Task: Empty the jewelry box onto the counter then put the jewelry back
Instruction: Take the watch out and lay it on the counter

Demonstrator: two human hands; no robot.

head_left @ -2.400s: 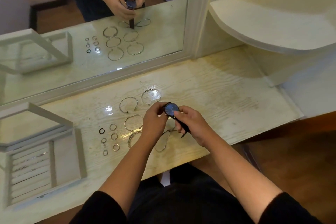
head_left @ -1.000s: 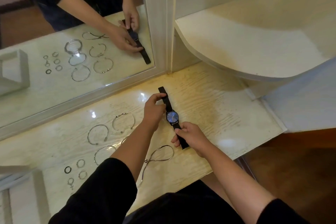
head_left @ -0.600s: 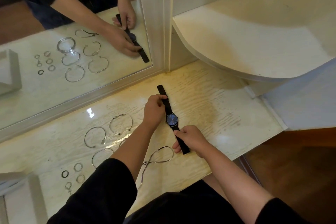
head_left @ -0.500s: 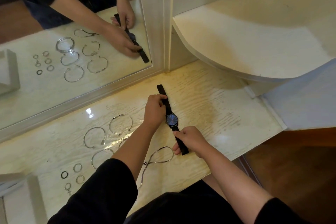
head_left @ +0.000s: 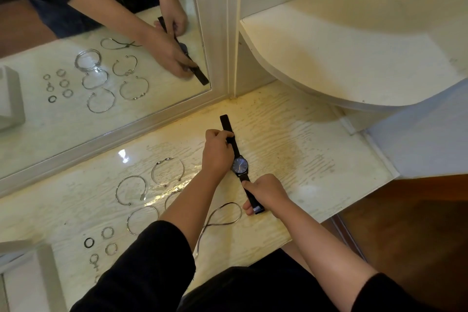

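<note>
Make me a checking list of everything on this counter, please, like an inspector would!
Surface: pale wood-grain counter, glossy, with yellowish stains.
Job's things: black watch laid out flat and straight; silver bangles in a group to its left; small rings nearer the left edge; a thin looped necklace; corner of the jewelry box at bottom left.
Clutter: nothing seen.
Hands: left hand on the far strap, right hand on the near strap.
Cables: nothing seen.
Surroundings: mirror behind the counter, curved white shelf to the right, brown floor.
</note>
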